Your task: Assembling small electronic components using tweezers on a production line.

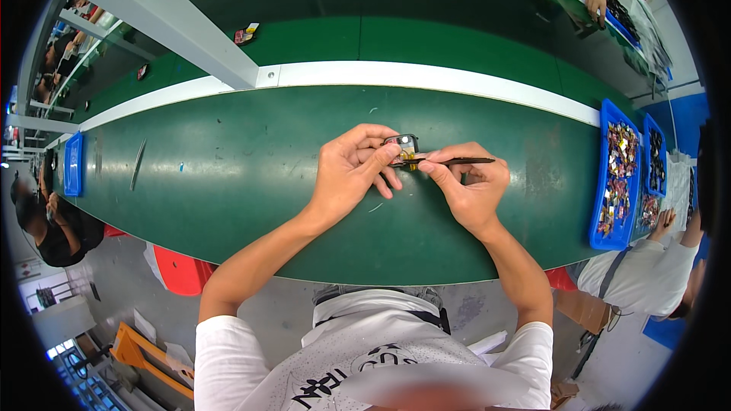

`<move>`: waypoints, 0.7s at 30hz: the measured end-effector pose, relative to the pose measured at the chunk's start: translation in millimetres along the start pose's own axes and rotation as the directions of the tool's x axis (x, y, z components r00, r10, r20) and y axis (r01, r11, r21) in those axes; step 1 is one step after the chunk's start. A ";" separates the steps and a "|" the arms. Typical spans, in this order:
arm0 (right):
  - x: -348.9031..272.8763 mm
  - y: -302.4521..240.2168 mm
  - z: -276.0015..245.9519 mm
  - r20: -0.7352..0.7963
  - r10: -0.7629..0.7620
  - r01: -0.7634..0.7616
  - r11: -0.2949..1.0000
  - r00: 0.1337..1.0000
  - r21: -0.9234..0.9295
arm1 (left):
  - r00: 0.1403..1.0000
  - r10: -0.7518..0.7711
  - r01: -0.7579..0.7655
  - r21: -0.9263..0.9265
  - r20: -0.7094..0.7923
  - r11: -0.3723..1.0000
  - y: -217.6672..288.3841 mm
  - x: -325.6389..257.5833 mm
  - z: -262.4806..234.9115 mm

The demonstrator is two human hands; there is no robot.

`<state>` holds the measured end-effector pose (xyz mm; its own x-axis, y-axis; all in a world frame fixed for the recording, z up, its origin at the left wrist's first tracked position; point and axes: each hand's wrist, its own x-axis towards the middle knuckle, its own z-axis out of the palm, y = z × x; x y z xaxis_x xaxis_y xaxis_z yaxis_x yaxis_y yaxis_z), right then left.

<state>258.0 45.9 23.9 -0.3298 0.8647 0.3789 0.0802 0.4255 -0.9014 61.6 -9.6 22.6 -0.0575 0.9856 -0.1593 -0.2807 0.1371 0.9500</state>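
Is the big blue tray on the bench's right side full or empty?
Well filled: many small multicoloured pieces lie across most of the blue tray.

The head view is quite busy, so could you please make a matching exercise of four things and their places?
1. Black-rimmed part
2. Dark slim tool
3. Silvery slim tool
4. Long blue tray

A. lying toward the left of the bench
B. held in the left hand
C. on the bench's right side
D. held in the right hand

Pairs: 1-B; 2-D; 3-A; 4-C
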 end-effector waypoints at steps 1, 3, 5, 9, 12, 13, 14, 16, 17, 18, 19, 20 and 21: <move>0.0 0.0 0.2 -0.010 -0.010 0.010 1.000 1.000 -0.009 | 1.000 0.007 -0.007 -0.006 -0.008 1.000 -0.6 0.2 0.3; -0.1 0.0 1.1 -0.019 -0.019 0.019 1.000 1.000 -0.017 | 1.000 0.011 -0.011 -0.004 -0.016 1.000 -0.8 0.2 1.1; -0.1 0.3 2.2 -0.024 -0.055 0.054 0.998 0.998 -0.043 | 1.000 0.015 -0.015 -0.002 -0.025 1.000 -0.8 -0.3 1.4; -1.1 0.7 1.7 -0.025 -0.072 0.070 0.995 0.997 -0.073 | 0.998 0.040 -0.039 0.018 -0.054 0.999 -2.4 -1.3 2.5; -1.1 -1.7 2.0 -0.035 -0.057 0.054 0.995 0.998 -0.083 | 0.997 0.046 -0.045 0.021 -0.067 0.999 -4.6 -1.5 3.8; -1.1 -3.1 2.4 -0.039 -0.060 0.056 0.994 0.997 -0.096 | 0.997 0.044 -0.042 0.022 -0.069 0.999 -4.8 -1.5 3.9; -1.2 -3.7 2.9 -0.043 -0.063 0.058 0.992 0.997 -0.110 | 0.996 0.044 -0.043 0.023 -0.071 0.999 -4.6 -1.7 3.4; -2.2 -2.2 3.3 -0.048 -0.067 0.062 0.993 0.997 -0.104 | 0.997 0.046 -0.044 0.029 -0.063 0.999 -3.7 -1.7 3.7; -2.6 -1.2 3.6 -0.053 -0.072 0.066 0.993 0.996 -0.098 | 0.997 0.046 -0.044 0.029 -0.064 0.999 -3.0 -1.8 3.9; -2.8 -0.6 3.8 -0.054 -0.071 0.066 0.993 0.996 -0.099 | 0.997 0.039 -0.037 0.029 -0.064 0.999 -2.0 -1.7 4.4; -2.9 0.0 3.9 -0.056 -0.081 0.076 0.992 0.995 -0.098 | 0.997 0.032 -0.030 0.028 -0.064 0.999 -1.2 -1.6 4.8; -3.0 0.2 3.8 -0.058 -0.092 0.086 0.992 0.994 -0.097 | 0.998 0.031 -0.029 0.027 -0.063 0.999 -0.7 -1.6 5.2; -3.1 0.3 3.6 -0.057 -0.091 0.085 0.992 0.994 -0.097 | 0.998 0.026 -0.025 0.020 -0.061 0.999 -0.4 -1.7 5.1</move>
<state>255.7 42.3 21.7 -0.2817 0.8361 0.4707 0.1423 0.5215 -0.8413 66.6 -10.9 23.8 -0.1230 0.9809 -0.1506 -0.2597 0.1147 0.9589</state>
